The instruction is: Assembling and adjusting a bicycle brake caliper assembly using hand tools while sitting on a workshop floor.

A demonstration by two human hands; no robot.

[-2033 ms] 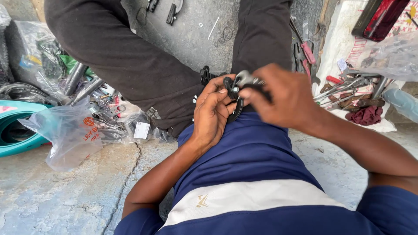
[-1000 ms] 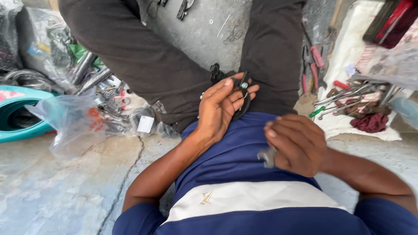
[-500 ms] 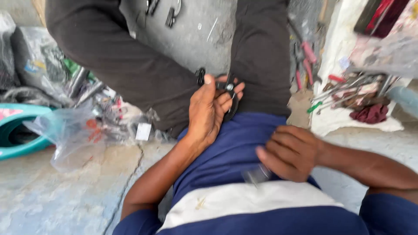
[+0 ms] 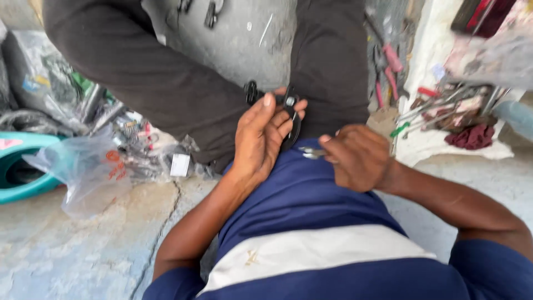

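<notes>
My left hand grips a black metal part with a bolt on it, held up against my dark trouser leg. My right hand is closed around a small metal spanner whose shiny end sticks out toward the black part, a short gap away from it. Both hands rest over my blue and white shirt.
A clear plastic bag lies on the concrete floor at left beside a teal tub. Several spanners and pink-handled pliers lie on a white cloth at right, with a dark red rag.
My right hand left the black part, dropped to my lap, picked up the spanner and has now risen back toward the part. My left hand kept hold throughout.
</notes>
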